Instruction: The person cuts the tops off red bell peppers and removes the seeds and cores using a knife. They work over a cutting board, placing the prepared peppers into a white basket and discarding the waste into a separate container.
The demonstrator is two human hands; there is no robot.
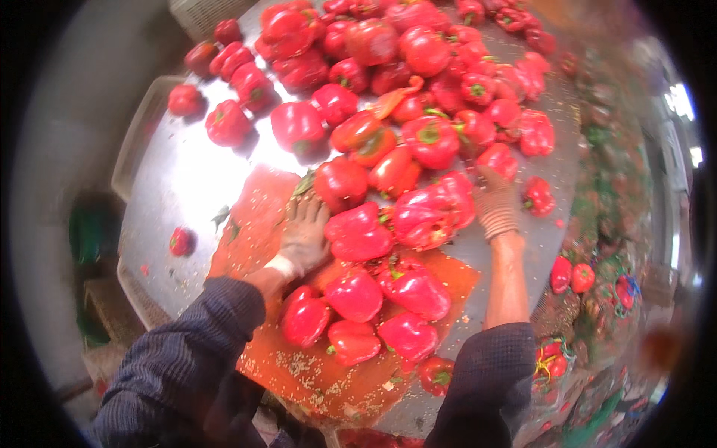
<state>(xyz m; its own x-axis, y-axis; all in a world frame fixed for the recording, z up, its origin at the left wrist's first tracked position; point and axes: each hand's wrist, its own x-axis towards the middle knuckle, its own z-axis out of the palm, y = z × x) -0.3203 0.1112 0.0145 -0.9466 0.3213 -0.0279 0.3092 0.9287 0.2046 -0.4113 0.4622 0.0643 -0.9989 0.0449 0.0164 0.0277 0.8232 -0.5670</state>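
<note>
My left hand (305,235), in a soiled pale glove, lies palm down on an orange sheet (260,207). Its fingers are spread a little and point away from me. A red bell pepper (358,231) is right beside it, and another red pepper (340,183) sits near its fingertips. My right hand (496,204), in a ribbed brownish glove, is against the right side of a large creased red pepper (431,210). Its fingertips reach a pepper (497,161) just above and are partly hidden, so its grip is unclear. Several peppers (354,294) lie between my forearms.
A big heap of red peppers (369,42) covers the far part of the metal table (151,207). Pale seeds (302,369) are scattered over the near sheet. Plastic crates (143,131) stand along the left edge. Filled net bags (552,361) and loose peppers lie to the right.
</note>
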